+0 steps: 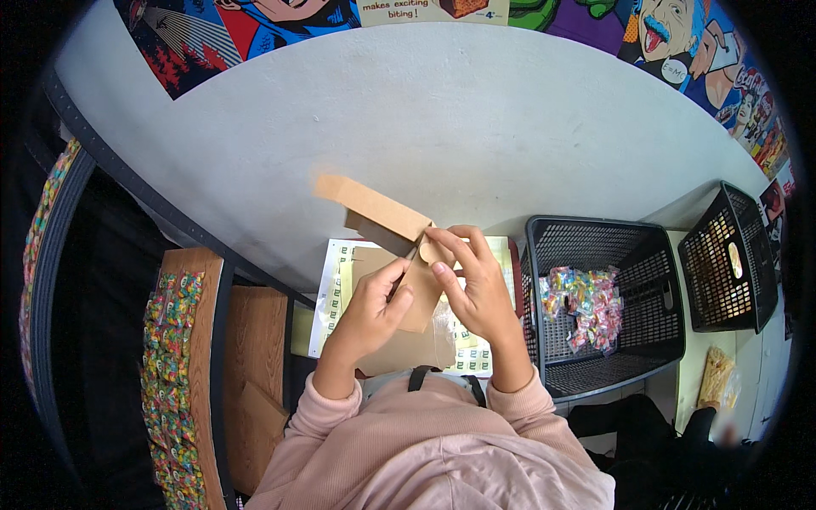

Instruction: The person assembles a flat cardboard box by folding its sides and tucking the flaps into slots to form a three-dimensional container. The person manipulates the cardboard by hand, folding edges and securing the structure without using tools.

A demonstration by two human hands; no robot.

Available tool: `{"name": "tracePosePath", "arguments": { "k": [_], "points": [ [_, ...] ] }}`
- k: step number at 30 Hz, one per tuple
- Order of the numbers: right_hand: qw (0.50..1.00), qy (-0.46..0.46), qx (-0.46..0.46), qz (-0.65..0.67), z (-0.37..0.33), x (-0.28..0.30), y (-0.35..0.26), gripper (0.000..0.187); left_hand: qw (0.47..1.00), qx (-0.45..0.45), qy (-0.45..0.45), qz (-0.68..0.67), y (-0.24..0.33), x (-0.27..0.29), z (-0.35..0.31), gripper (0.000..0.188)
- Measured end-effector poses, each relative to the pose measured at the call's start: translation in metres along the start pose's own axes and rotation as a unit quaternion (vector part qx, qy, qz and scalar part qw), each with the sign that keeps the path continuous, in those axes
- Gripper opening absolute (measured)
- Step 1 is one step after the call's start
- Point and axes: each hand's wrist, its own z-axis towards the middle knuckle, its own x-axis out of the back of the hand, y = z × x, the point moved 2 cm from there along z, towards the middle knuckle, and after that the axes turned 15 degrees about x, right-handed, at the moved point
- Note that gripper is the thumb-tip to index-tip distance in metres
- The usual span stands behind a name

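Both hands hold one brown paper bag [399, 255] up over the sheet of printed labels [336, 293] at the near edge of the white tabletop [476, 119]: the left hand [374, 310] pinches its lower part, the right hand [472, 285] presses fingers on the folded top. Its upper flap sticks out unfolded, so closing seems only begun, and no label shows on it. To the right, near the table's right edge, a black basket [595, 229] holds a small heap of wrapped sweets [586, 302].
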Motion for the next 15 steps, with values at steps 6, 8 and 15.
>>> {"name": "tracePosePath", "arguments": {
  "k": [6, 8, 15],
  "points": [
    [1.000, 0.012, -0.010, 0.005, 0.002, 0.001, 0.003, 0.026, 0.999, 0.014, -0.013, -0.025, -0.006, -0.003, 0.002, 0.021],
    [1.000, 0.025, -0.002, 0.006, 0.002, -0.001, 0.006, 0.026, 0.998, -0.001, -0.005, -0.061, -0.002, -0.007, 0.002, 0.022],
    [1.000, 0.003, 0.014, -0.017, 0.003, -0.005, 0.009, 0.023, 0.998, 0.021, -0.010, -0.062, -0.003, -0.007, 0.002, 0.027]
  ]
}}
